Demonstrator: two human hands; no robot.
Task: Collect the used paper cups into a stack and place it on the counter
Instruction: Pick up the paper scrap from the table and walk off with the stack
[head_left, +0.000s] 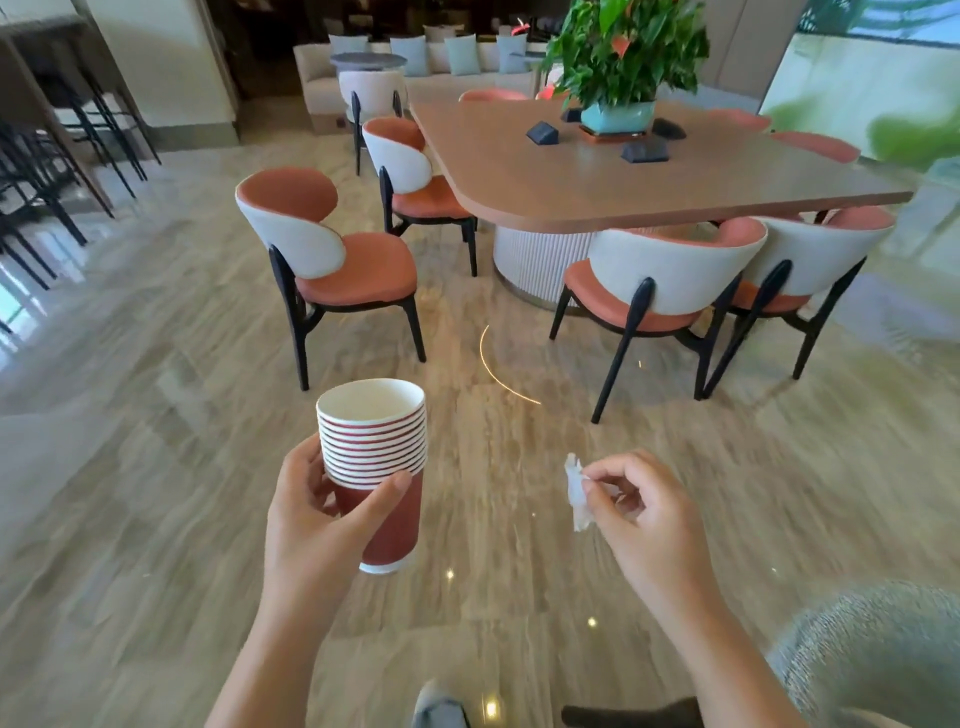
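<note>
The gathering looks done: a person's left hand (317, 519) wraps thumb and fingers around a stack of red paper cups (376, 467), held upright in the air over the marble floor (156, 467). Many white rims are nested together (the top cup seems empty). The right hand (641, 514) pinches a crumpled white tissue (576, 491). No counter is visible, so placing remains.
</note>
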